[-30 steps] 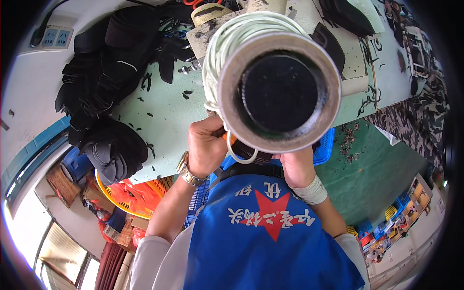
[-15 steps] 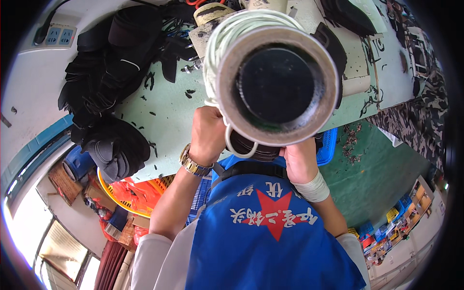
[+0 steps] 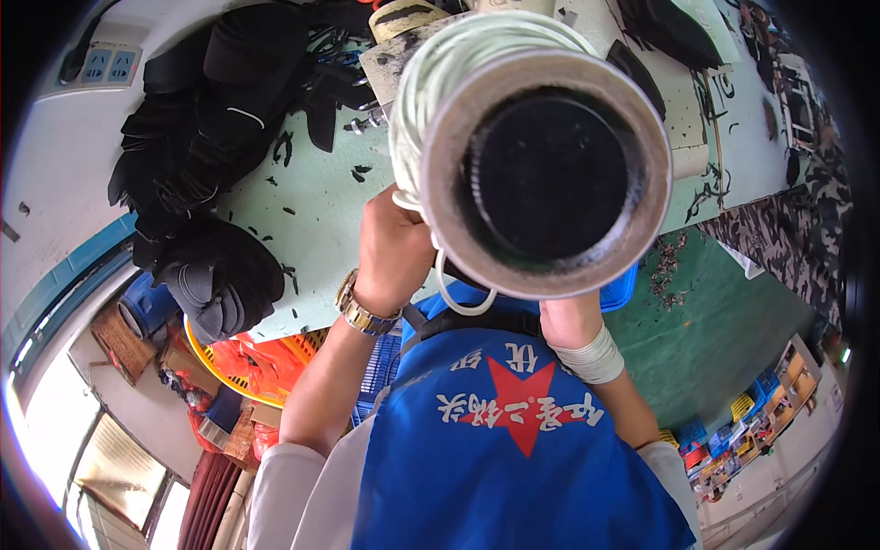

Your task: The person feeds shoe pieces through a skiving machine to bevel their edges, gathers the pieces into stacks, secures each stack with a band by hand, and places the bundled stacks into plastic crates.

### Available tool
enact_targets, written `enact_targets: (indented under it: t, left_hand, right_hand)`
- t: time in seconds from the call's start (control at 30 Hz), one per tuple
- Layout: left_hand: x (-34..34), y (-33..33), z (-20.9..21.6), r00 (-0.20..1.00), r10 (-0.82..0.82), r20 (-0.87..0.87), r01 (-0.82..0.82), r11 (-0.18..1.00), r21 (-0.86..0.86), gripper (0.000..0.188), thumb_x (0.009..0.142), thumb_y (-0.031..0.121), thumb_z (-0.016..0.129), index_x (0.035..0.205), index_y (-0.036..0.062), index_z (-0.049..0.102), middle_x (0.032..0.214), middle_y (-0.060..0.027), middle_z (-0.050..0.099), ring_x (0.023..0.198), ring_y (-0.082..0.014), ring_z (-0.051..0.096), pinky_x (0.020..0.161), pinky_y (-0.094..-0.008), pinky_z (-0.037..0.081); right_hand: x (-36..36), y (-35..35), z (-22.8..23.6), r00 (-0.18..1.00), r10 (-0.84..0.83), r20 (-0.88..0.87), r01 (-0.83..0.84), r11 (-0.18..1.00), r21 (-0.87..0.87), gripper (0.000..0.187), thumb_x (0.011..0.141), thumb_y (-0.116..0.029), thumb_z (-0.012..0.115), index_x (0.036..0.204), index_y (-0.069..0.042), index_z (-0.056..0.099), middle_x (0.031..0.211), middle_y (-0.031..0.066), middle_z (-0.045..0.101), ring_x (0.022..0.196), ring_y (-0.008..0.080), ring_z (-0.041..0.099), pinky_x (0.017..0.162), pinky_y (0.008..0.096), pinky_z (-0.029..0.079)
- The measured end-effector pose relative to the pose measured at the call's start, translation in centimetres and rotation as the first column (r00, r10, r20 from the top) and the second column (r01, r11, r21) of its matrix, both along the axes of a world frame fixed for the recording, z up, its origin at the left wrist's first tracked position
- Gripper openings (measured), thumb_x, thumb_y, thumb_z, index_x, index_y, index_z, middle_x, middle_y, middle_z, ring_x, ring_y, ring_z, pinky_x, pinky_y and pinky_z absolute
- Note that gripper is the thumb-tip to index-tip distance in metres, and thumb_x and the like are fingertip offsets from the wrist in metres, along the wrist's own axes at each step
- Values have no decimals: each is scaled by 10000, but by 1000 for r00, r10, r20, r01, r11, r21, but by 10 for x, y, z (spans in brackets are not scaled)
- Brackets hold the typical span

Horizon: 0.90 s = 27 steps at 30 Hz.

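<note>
A round metal shade with a dark centre fills the upper middle and covers much of the work. Pale cord is coiled around it, and one loop hangs below. My left hand, with a watch on its wrist, is curled beside the cord at the shade's left edge. Its fingertips are hidden, and what they hold does not show. Beneath the shade's lower rim, only the heel of my right hand shows, above a white wrist wrap; its fingers are hidden. A sliver of dark material appears between the hands.
Stacked black fabric pieces lie at the left of the pale green table, with scattered black scraps. Cream machine parts stand behind the shade. A yellow basket with red bags and a blue crate are below the table edge.
The shade and cord sit further right and lower in view, covering more of my right hand and the dark material between my hands. My left hand has shifted slightly.
</note>
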<state>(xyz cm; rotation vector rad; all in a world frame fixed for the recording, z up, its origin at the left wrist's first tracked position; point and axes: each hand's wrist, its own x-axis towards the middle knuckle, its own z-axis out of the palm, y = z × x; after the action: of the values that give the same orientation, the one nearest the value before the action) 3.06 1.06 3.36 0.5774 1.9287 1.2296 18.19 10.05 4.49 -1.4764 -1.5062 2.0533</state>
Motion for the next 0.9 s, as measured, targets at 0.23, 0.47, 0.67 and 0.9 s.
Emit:
enact_targets:
  t: [0.23,0.47,0.67,0.9]
  left_hand:
    - [5,9,-2,986,50,-158,-36,996,87,231,784,121,665,935,-49,626,839,-156,688,775,-128,627,685,-300,485]
    - [26,-24,-5,989,-145,8,145,989,29,260,879,65,538,1117,-32,569,1000,-112,627,873,-171,588,756,-291,470]
    - [24,-14,-4,964,-262,-50,266,961,79,143,904,97,587,934,-37,627,788,-40,614,714,-85,535,648,-220,432]
    - [2,-2,19,943,-311,-116,322,942,93,179,896,164,615,859,-9,645,625,3,559,511,-48,477,473,-213,369]
  right_hand:
    - [4,2,-1,998,-45,46,51,990,-131,192,869,-193,599,969,-38,652,909,-14,615,742,54,552,588,219,453]
    - [23,0,-3,990,-118,-71,103,976,-191,209,908,-163,545,1025,-13,632,963,-5,617,801,64,559,643,217,457]
    - [46,22,13,946,-256,-200,202,945,-257,282,918,-141,533,1127,43,576,1040,87,634,913,153,623,780,296,523]
    - [39,84,58,955,-243,-169,283,916,283,245,903,-134,580,1025,75,618,918,103,652,744,149,636,671,284,552]
